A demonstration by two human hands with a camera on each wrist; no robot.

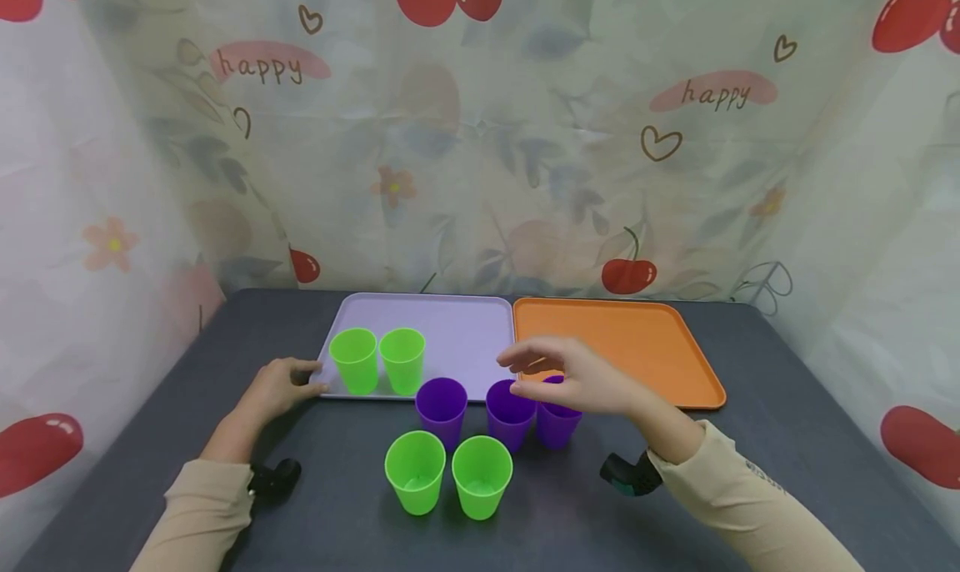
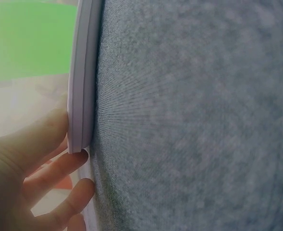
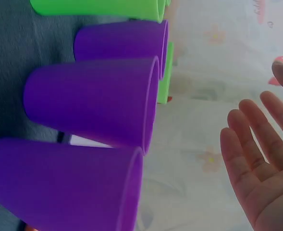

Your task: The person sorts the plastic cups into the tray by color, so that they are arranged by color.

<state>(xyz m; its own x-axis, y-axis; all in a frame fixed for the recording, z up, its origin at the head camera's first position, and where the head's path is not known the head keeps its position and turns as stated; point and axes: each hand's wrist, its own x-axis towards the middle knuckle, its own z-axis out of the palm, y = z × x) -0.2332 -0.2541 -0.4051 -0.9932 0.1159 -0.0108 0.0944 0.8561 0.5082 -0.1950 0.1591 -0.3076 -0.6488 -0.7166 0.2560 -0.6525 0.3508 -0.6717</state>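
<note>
A person's left hand (image 1: 273, 388) grips the near left corner of a lavender tray (image 1: 468, 338), thumb and fingers bent around its rim; two green cups (image 1: 405, 363) stand upright on that tray, just beside the hand. The right hand (image 1: 581, 378) hovers over three purple cups (image 1: 511, 422) upright on the dark tabletop (image 1: 585, 530), its fingers extended and slightly spread. Before those, I see two nearer green cups (image 1: 415, 472). An orange tray (image 1: 630, 338) lies right of the lavender one
</note>
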